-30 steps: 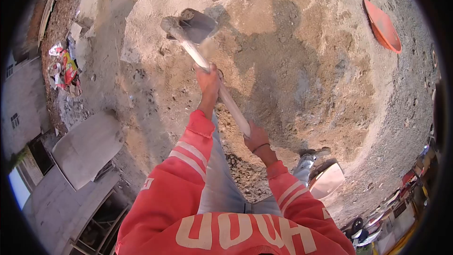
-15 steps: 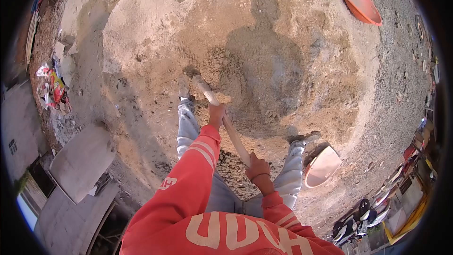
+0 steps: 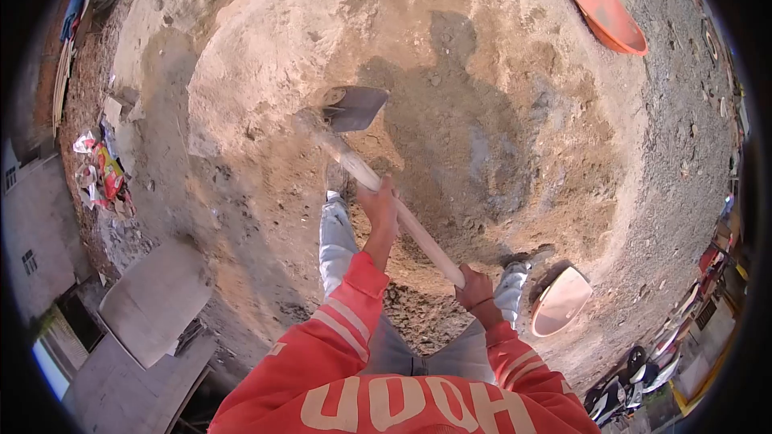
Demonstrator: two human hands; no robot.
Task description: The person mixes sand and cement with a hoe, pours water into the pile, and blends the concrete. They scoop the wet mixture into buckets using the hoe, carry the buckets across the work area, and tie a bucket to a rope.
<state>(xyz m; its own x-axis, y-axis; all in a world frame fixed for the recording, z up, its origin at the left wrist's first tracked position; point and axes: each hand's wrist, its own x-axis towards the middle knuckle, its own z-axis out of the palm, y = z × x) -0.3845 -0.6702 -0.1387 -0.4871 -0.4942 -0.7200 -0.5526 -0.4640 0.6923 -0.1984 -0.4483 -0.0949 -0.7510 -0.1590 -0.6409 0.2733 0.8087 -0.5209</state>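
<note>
A hoe with a long pale wooden handle point(image 3: 430, 247) slants across the middle, its wide metal blade point(image 3: 356, 108) up at the far end over the brown soil point(image 3: 450, 128). My left hand point(image 3: 379, 207) is wrapped round the handle about midway. Lower and to the right, my right hand point(image 3: 474, 288) grips the handle near its end. Both sleeves are red with white stripes. The blade's whole face shows, and it casts a shadow on the ground.
An orange-red pan point(image 3: 609, 16) lies at the upper right, and a paler pan point(image 3: 561, 302) sits beside my right foot. Left are a grey sheet point(image 3: 157, 301) and crumpled wrappers point(image 3: 104, 173). Motorcycles point(image 3: 631, 382) stand at the lower right.
The blade was raised a second ago, then went down into the soil near my left foot half a second ago. Now it is up in view again, with both hands still on the handle.
</note>
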